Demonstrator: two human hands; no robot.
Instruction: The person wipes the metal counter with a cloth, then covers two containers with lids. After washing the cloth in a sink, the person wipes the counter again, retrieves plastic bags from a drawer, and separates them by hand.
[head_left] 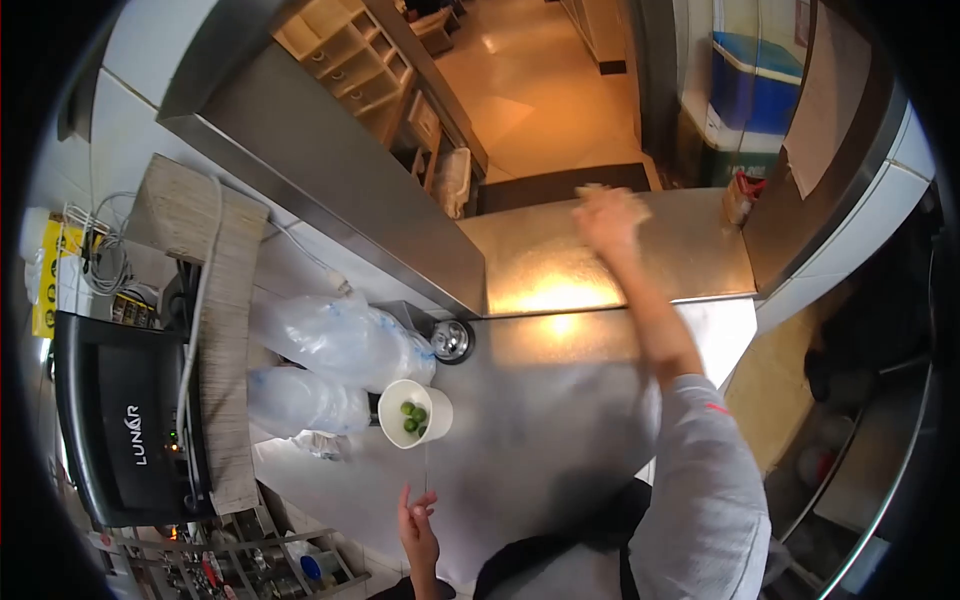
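My right hand (614, 222) reaches far forward over the shiny metal ledge (530, 250) of a pass-through opening. It is smeared by motion, and its fingers press down around what looks like a pale cloth (598, 192), mostly hidden under the hand. Near the bottom of the view, my left hand (418, 525) hovers over the steel counter (520, 420) with fingers apart and slightly bent, holding nothing. Beyond that hand stands a white tub (437, 405) with several small green limes (412, 416) inside.
Plastic bags (330, 340) and a round metal call bell (453, 342) sit left of the opening. A black LUNAR machine (130, 420) and a cable-draped shelf (225, 350) are farther left. A small container with red items (743, 195) stands at the ledge's right end.
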